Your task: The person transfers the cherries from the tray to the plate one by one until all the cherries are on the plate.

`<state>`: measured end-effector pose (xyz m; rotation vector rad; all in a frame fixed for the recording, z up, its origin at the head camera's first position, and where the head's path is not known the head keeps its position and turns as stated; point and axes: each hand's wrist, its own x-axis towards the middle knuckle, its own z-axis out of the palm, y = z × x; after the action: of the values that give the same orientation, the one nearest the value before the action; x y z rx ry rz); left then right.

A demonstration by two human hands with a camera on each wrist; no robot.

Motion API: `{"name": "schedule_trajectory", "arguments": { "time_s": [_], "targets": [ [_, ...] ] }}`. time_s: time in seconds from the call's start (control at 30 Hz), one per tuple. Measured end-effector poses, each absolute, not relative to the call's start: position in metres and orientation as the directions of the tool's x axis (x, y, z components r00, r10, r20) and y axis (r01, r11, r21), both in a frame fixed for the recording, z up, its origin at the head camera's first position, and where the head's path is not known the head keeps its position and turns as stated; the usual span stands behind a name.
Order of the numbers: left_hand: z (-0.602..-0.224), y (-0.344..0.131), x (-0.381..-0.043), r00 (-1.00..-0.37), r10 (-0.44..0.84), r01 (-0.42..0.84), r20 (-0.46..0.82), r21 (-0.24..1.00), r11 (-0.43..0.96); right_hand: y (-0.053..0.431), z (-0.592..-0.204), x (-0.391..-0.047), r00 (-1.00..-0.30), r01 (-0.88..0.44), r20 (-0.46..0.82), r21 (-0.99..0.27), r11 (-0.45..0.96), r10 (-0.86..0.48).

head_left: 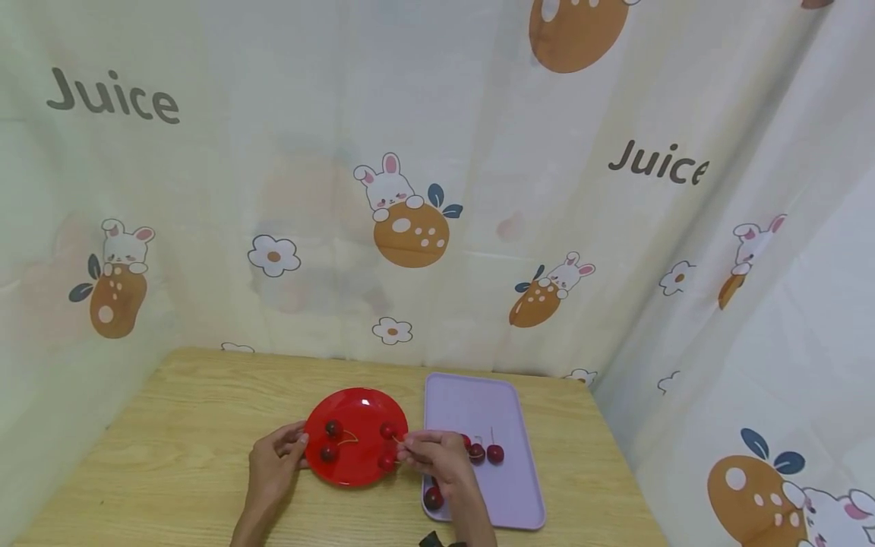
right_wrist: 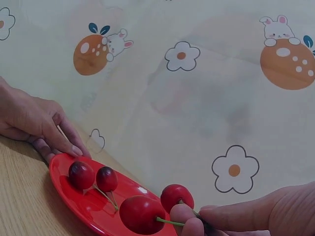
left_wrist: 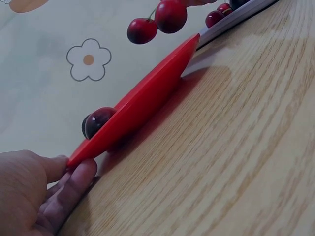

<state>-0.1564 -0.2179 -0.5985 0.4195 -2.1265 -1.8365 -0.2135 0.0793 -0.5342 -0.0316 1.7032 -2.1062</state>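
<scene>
My left hand [head_left: 275,456] pinches the left rim of a round red plate [head_left: 358,475], thumb on top and fingers beneath, as the left wrist view shows. Two dark red cherries [right_wrist: 81,175] with joined stems lie on the plate's left part. Over its right side my right hand [head_left: 437,458] holds a pair of bright red cherries [right_wrist: 142,215] by their green stems, between thumb and fingers. In the left wrist view this held pair [left_wrist: 171,15] hangs above the plate's rim, apart from it.
Right of the plate lies a light purple tray [head_left: 472,395] with several cherries [head_left: 495,453] on it, partly hidden by my right hand and forearm. A wooden table [head_left: 219,410] carries everything. A printed curtain [head_left: 314,114] stands behind and at the sides.
</scene>
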Motion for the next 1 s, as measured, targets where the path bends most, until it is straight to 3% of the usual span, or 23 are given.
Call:
{"name": "schedule_trajectory", "arguments": {
  "time_s": [1.0],
  "targets": [
    [-0.598,-0.22,-0.157,-0.912,-0.41,-0.057,0.007,0.988,0.144,0.04,-0.554,-0.226,-0.902,0.341,-0.277,-0.928,-0.151,-0.332]
  ]
}}
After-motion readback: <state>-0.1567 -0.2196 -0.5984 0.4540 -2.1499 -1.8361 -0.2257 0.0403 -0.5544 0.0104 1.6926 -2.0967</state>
